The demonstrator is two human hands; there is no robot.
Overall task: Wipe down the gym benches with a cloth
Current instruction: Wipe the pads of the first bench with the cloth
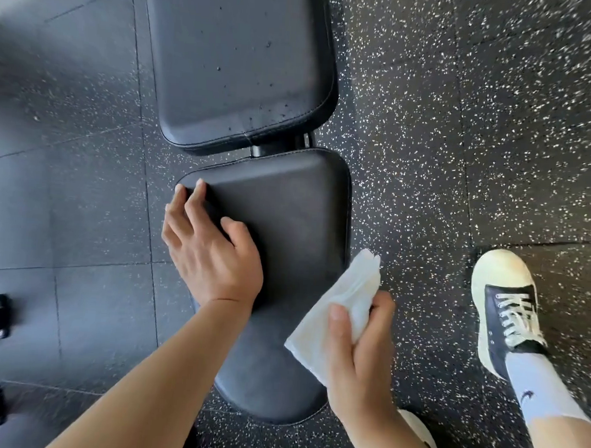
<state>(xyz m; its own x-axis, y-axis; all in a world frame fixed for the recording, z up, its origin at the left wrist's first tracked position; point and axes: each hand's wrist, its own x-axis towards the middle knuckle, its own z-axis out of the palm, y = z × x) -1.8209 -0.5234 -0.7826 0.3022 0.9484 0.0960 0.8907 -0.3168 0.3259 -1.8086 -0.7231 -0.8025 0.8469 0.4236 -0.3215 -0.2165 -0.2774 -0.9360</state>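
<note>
Over the right edge of the black padded vinyl seat pad [285, 257], a folded white cloth [337, 305] was held in the right hand [362, 357], its free end pointing up and away toward the speckled black rubber floor [445, 146]. The thumb lay across the top of the fold and the fingers curled round beneath, so the cloth was clasped firmly; folded flat like this, it seemed kept ready as a pad for broad strokes. It hung beside the seat rather than pressed on it, apparently between passes.

The left hand [210, 250] rested on the seat's left edge, fingers straight and spread, the tips reaching toward the far corner, holding nothing. That placing looked like a brace, steadying the person while leaning over. Both forearms came in from below, the left crossing the pad's near end.

Beyond a narrow gap, the black padded back pad [241, 60] carried scattered droplets, which suggested it was not yet wiped. A black and white laced sneaker [505, 310] stood on the floor well to the right.
</note>
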